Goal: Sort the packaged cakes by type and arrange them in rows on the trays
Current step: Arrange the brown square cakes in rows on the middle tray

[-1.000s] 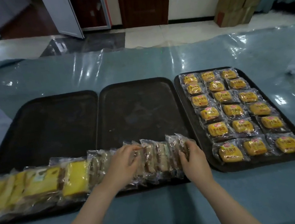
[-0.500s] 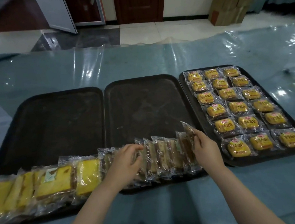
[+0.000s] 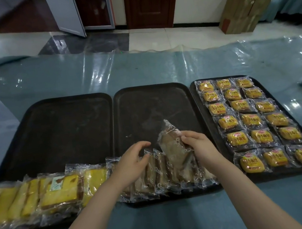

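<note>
Three black trays lie side by side. The right tray holds rows of small yellow packaged buns. Along the near edge of the middle tray stands a row of brown packaged cakes. My right hand pinches one brown cake packet, lifted and tilted above that row. My left hand rests on the row's left part, fingers curled over the packets. Yellow sponge cake packets line the near edge of the left tray.
The trays sit on a table covered with glossy blue-grey plastic sheeting. Beyond the table are a tiled floor, a dark door and stacked cardboard boxes at the back right.
My right hand has lifted the rightmost brown cake packet up out of the row and toward the middle. My left hand has shifted slightly right along the row.
</note>
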`<action>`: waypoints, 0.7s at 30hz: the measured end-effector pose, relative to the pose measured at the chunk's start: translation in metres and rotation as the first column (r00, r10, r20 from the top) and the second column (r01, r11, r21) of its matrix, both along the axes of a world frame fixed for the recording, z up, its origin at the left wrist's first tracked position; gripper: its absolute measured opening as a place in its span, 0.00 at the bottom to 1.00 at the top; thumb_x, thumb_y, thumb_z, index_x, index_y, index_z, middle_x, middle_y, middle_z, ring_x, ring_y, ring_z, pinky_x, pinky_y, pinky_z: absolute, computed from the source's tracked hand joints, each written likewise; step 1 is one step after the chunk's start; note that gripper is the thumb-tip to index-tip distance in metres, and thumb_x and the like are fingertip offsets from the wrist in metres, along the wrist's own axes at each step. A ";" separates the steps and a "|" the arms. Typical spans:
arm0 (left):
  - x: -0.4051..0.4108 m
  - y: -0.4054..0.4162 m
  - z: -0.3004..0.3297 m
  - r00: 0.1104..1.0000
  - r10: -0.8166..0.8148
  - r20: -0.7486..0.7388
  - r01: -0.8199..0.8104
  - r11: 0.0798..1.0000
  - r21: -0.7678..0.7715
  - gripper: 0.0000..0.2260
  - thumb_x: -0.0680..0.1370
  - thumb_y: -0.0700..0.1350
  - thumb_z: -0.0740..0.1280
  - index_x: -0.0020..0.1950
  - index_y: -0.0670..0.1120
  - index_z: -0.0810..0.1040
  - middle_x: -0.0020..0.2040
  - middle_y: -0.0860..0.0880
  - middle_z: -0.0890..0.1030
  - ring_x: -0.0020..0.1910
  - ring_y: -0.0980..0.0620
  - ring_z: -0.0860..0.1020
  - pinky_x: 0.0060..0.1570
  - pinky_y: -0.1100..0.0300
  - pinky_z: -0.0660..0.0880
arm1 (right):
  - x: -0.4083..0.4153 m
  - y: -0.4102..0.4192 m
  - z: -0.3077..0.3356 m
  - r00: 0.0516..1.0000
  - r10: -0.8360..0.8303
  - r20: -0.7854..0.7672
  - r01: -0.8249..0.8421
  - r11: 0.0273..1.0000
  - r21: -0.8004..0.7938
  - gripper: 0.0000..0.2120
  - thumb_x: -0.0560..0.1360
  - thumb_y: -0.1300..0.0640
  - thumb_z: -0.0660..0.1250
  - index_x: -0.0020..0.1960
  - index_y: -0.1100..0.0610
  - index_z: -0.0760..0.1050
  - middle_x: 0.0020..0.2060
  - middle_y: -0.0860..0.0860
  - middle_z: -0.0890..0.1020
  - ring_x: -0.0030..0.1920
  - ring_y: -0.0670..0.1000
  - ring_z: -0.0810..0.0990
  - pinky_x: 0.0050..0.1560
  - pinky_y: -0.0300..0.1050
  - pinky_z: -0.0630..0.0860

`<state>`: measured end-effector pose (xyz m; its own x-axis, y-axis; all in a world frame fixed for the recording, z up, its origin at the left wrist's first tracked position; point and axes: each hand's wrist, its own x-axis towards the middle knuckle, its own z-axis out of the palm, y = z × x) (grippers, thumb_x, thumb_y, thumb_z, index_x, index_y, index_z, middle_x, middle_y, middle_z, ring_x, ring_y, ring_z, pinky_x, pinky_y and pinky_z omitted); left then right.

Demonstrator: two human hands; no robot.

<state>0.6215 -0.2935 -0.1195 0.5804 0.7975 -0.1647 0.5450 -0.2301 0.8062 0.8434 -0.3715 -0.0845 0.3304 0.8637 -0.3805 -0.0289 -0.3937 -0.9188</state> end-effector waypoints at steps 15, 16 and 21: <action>0.022 0.052 -0.021 0.944 0.268 0.192 -0.180 0.908 -0.378 0.04 0.80 0.48 0.67 0.50 0.49 0.80 0.50 0.47 0.84 0.51 0.49 0.83 0.56 0.46 0.79 | 0.017 0.074 -0.031 0.850 0.013 -0.526 -0.110 0.982 -0.152 0.17 0.80 0.61 0.57 0.62 0.64 0.80 0.60 0.62 0.81 0.58 0.60 0.81 0.62 0.56 0.76; 0.022 0.056 -0.023 0.940 0.289 0.183 -0.202 0.901 -0.385 0.05 0.80 0.48 0.67 0.50 0.48 0.79 0.50 0.47 0.84 0.50 0.49 0.83 0.56 0.46 0.79 | 0.020 0.080 -0.038 0.842 -0.016 -0.540 -0.076 0.986 -0.148 0.17 0.81 0.59 0.57 0.61 0.65 0.79 0.61 0.63 0.81 0.58 0.60 0.81 0.63 0.57 0.76; 0.025 0.085 -0.042 0.899 0.407 0.162 -0.305 0.846 -0.437 0.07 0.76 0.56 0.68 0.51 0.55 0.80 0.50 0.49 0.84 0.50 0.49 0.84 0.58 0.46 0.79 | 0.027 0.108 -0.053 0.826 -0.076 -0.558 -0.011 0.988 -0.152 0.22 0.84 0.45 0.55 0.59 0.62 0.78 0.55 0.59 0.83 0.55 0.58 0.81 0.59 0.56 0.76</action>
